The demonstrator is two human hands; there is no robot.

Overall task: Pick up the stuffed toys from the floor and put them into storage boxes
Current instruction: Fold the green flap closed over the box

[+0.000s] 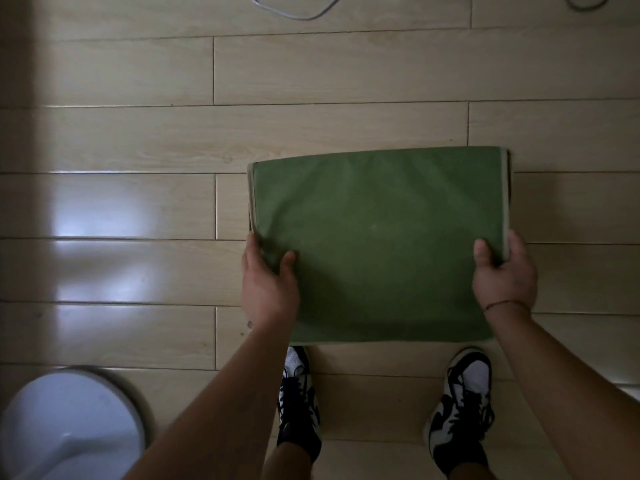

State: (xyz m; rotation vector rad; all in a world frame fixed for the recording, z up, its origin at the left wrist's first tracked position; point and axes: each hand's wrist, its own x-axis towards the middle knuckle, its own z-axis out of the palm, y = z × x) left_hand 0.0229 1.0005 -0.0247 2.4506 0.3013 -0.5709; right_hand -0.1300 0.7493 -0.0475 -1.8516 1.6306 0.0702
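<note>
Two hands grip your folded green storage box (377, 237): left hand (268, 282) and right hand (504, 275) pinch its near corners, long axis spanning between them.

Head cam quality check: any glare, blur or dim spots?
Head view: dim overall; window glare on floor planks at left; round white object lower left motion-smeared; green storage box and both hands' grip sharp enough; wide-angle bending at edges.

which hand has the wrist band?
The right hand: a thin reddish band circles its wrist where it grips the right edge of the green storage box. The left hand, gripping the left edge, has a bare wrist.
</note>
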